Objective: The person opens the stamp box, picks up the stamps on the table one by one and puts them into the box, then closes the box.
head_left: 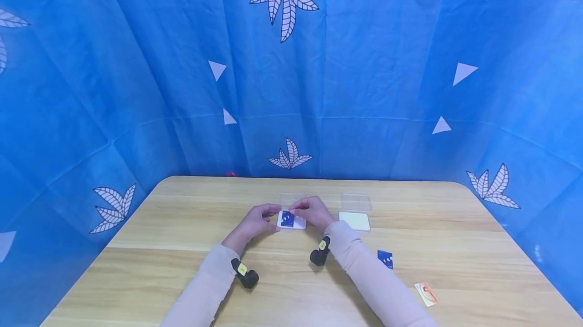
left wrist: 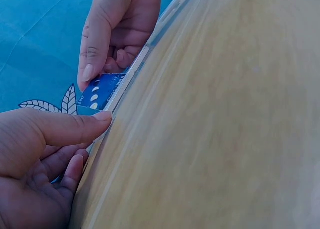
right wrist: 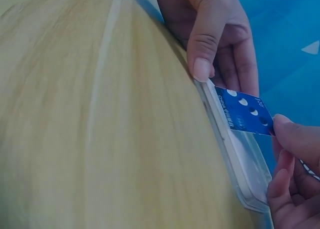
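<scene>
A blue postage stamp (head_left: 287,218) with a row of moon shapes lies over a white pad in a shallow clear plastic case (head_left: 299,223). My left hand (head_left: 256,219) holds the case's left end, its thumb on the near corner and its fingers at the far side. With thumb and fingertips, my right hand (head_left: 313,211) pinches a far corner of the stamp (right wrist: 245,110). In the right wrist view the stamp tilts up from the pad at that corner. The right hand's lower fingers are close to the case's right end.
Right of the hands sits a second case base (head_left: 355,221) with a pale pad, a clear lid (head_left: 357,202) behind it. Another clear lid (head_left: 291,198) lies behind the first case. A second blue stamp (head_left: 385,258) and an orange-and-white stamp (head_left: 426,294) are on the wooden table (head_left: 182,246).
</scene>
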The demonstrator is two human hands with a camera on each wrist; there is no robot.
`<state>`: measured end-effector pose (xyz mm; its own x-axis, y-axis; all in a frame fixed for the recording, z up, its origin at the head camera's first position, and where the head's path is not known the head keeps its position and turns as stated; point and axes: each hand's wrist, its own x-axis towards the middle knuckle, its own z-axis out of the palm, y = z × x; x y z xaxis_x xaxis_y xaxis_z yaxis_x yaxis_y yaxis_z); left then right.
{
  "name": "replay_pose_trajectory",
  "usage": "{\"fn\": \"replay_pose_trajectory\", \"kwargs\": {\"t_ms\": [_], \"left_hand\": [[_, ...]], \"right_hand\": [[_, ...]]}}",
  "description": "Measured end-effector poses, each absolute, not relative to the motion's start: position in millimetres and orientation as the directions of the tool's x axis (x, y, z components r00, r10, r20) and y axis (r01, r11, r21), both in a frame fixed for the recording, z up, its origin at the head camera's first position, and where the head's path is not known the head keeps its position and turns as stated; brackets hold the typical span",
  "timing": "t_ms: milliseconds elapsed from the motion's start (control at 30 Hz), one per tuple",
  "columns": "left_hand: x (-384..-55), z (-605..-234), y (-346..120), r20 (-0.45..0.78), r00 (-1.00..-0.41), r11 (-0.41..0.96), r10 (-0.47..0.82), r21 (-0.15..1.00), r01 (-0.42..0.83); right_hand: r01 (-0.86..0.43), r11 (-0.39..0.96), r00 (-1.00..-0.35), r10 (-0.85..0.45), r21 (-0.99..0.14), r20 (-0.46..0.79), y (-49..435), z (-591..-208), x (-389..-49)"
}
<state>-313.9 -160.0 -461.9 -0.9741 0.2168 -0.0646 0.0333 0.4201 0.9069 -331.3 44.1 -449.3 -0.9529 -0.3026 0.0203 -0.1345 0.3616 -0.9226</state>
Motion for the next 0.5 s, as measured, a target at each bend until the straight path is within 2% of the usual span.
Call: {"fn": "replay_pose_trajectory", "kwargs": {"t_ms": [267,500], "left_hand": [[-314.6,-463.1,-160.6,-0.067,-0.975,0.433,0.211,0.901,0.031],[-313.8,-462.6,-159.6,-0.044,-0.973,0.426,0.226,0.903,0.058]], "right_hand": [[-0.145,0.319,-0.963,-0.262,-0.937,0.060,37.3,-454.0,-331.6],[-0.166,0.357,-0.972,-0.215,-0.919,0.092,31.9,-458.2,-332.2]]}}
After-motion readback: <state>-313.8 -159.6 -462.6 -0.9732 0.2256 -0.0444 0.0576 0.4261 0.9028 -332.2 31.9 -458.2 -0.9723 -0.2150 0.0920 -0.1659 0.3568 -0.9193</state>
